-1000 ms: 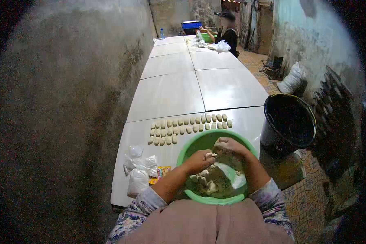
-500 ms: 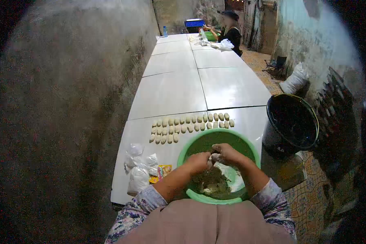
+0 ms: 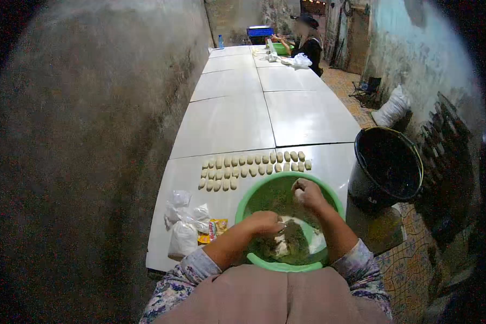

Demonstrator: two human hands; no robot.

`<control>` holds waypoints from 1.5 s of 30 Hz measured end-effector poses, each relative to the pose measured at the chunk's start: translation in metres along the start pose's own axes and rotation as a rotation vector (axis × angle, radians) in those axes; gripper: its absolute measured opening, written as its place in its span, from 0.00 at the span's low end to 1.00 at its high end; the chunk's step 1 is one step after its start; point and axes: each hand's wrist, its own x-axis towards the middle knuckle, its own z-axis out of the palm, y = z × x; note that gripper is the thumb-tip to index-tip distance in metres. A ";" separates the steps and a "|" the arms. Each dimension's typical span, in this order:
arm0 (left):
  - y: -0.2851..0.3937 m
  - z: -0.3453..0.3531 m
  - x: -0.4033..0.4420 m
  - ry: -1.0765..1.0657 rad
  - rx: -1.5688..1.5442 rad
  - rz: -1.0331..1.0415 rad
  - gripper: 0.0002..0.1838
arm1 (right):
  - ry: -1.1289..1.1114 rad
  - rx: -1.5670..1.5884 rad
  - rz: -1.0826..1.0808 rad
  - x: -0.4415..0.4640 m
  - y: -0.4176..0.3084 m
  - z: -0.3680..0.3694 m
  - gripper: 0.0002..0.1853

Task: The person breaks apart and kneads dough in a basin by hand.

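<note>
A large green basin [image 3: 243, 208] stands at the near end of the table, with dark mixture [image 3: 292, 237], pale dough [image 3: 281, 248] and white flour [image 3: 317, 241] in it. My right hand [image 3: 309, 194] is raised over the basin's far right part, its fingers closed around a small pale dough piece [image 3: 298, 193]. Lower and to the left, my left hand [image 3: 264, 222] is inside the basin with curled fingers; whitish stuff shows at its fingertips, but what it grips is hidden. Beyond the basin, small oval dough pieces [image 3: 249, 160] lie in rows on the white table [image 3: 221, 129].
Plastic bags of white powder [image 3: 183, 237] and a yellow packet [image 3: 217, 227] lie left of the basin. A black bucket [image 3: 389, 162] stands at the right. At the far end a person [image 3: 309, 46] works by another green basin [image 3: 282, 49]. A white sack [image 3: 392, 106] leans by the wall.
My hands have parted: the right has moved up and to the right with a dough piece, while the left has dropped slightly toward the basin's contents.
</note>
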 end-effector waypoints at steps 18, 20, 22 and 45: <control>-0.004 -0.003 -0.006 0.366 -0.127 0.026 0.17 | -0.184 0.247 -0.012 0.001 -0.003 -0.003 0.06; -0.007 -0.001 -0.004 0.466 -0.162 0.097 0.16 | -0.168 0.232 -0.037 0.005 0.004 -0.003 0.06; -0.019 0.001 0.009 0.605 -0.232 0.077 0.15 | -0.111 0.240 -0.094 -0.004 -0.013 -0.001 0.06; -0.030 0.002 0.019 0.579 -0.371 0.122 0.13 | -0.020 -0.403 0.098 -0.020 -0.063 -0.007 0.20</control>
